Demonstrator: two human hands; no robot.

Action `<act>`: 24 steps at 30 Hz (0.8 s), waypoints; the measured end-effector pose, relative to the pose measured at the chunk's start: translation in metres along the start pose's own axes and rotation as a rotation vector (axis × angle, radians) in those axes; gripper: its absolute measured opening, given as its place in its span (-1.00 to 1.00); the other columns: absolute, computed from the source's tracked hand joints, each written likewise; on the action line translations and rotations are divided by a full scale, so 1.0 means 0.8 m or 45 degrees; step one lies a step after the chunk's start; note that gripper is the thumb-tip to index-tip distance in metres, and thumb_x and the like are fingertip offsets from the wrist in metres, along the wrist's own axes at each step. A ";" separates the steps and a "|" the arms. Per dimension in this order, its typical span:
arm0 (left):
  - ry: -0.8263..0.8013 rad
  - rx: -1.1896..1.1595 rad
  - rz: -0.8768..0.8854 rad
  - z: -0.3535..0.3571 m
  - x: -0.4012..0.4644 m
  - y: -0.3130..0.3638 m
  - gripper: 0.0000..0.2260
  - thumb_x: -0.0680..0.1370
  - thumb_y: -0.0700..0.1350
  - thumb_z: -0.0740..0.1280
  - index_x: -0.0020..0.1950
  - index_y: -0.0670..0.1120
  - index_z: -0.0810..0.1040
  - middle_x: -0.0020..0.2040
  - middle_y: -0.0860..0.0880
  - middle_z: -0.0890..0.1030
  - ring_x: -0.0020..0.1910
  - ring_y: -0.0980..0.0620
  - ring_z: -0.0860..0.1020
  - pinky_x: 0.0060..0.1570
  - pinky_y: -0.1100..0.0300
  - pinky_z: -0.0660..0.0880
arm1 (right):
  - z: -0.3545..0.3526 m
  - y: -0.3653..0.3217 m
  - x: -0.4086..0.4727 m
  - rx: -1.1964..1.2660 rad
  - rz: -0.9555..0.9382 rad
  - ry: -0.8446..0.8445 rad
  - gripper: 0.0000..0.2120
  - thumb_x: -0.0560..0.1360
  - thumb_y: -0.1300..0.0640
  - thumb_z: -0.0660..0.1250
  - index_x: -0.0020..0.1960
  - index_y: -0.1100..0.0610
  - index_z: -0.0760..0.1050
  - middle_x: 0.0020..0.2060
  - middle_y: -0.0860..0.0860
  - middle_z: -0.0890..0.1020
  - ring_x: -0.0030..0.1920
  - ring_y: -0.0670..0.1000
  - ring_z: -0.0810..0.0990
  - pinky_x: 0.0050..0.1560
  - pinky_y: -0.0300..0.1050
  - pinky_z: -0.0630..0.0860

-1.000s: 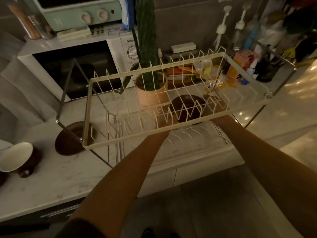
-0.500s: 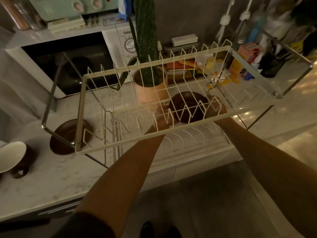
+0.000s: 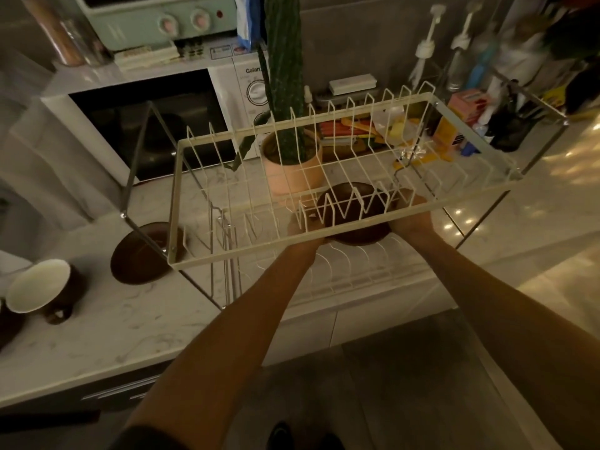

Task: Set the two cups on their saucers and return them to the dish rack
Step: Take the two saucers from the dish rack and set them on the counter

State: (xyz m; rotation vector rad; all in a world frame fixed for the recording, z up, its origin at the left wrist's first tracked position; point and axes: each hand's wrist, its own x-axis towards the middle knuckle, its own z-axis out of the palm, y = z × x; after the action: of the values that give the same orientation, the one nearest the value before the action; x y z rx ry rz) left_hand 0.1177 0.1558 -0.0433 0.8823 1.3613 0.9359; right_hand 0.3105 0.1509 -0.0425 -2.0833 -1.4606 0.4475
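Under the cream wire upper tier of the dish rack [image 3: 337,241], both my hands hold a dark brown saucer [image 3: 354,216] over the lower tier. My left hand [image 3: 303,227] grips its left edge and my right hand [image 3: 410,216] grips its right edge. The wires partly hide my fingers. A second brown saucer [image 3: 139,254] lies on the counter, half under the rack's left end. At the far left, a brown cup [image 3: 42,290] with a white inside lies tipped on its side.
A potted cactus [image 3: 289,157] stands behind the rack, with a microwave [image 3: 146,125] at the back left. Bottles, boxes and packets crowd the back right. The white marble counter [image 3: 130,326] runs along the front, with dark floor below.
Both hands stay at the saucer under the upper tier. The view has shifted slightly, and the cup at the left shows more fully.
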 end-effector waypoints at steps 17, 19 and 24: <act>0.127 0.175 0.069 -0.072 -0.134 -0.016 -0.72 0.58 -0.31 0.21 0.25 -0.11 0.53 -0.05 0.01 0.54 -0.06 -0.06 0.58 -0.09 -0.14 0.64 | -0.007 -0.030 -0.125 0.097 -0.021 -0.113 -0.73 0.54 0.08 0.34 0.17 0.20 0.61 -0.14 0.18 0.73 -0.31 0.11 0.71 -0.10 0.07 0.66; 0.121 0.159 0.088 -0.084 -0.154 -0.018 -0.74 0.59 -0.31 0.22 0.24 -0.13 0.52 -0.07 0.01 0.54 -0.11 -0.04 0.58 -0.08 -0.12 0.64 | -0.009 -0.036 -0.138 0.094 -0.069 -0.165 -0.76 0.56 0.10 0.33 0.15 0.18 0.63 -0.19 0.18 0.74 -0.38 0.08 0.70 -0.22 -0.05 0.64; 0.155 0.169 0.093 -0.114 -0.193 -0.027 -0.79 0.60 -0.28 0.22 0.16 -0.10 0.54 -0.08 0.00 0.57 -0.20 0.03 0.61 -0.25 0.06 0.66 | -0.011 -0.057 -0.170 0.120 -0.141 -0.307 -0.85 0.57 0.09 0.32 0.01 0.11 0.64 -0.27 0.12 0.72 -0.47 0.05 0.68 -0.40 -0.12 0.63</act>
State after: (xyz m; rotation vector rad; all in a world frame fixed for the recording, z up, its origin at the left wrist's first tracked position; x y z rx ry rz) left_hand 0.0289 0.0035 -0.0055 0.9941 1.5180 0.9769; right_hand 0.2332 0.0338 -0.0138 -1.9152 -1.6476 0.7301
